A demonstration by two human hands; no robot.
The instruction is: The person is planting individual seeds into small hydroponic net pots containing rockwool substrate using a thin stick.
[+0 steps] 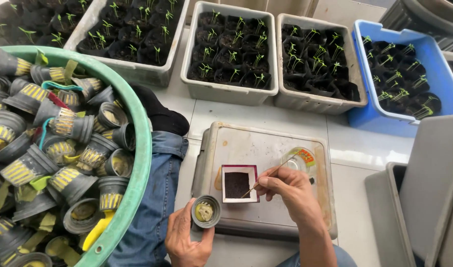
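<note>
Your left hand [186, 237] cups a small grey pot [205, 211] upright; your right hand [286, 188] pinches a thin stick [271, 171], tip angled into the seed tray [239, 184].

Your left hand [187, 237] sits at seven o'clock, palm up, fingers [199, 232] curled closed in a cupping grip. Your right hand [288, 190] lies at five o'clock, forearm running back toward you, its fingers pinched tight, pointing toward nine o'clock.

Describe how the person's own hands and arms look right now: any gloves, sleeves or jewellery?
Both are bare. The left hand has no glove and no ring that shows. The right hand is also ungloved, and its forearm is uncovered down to the frame edge, with no sleeve, watch or band showing. Short, plain fingernails.
</note>
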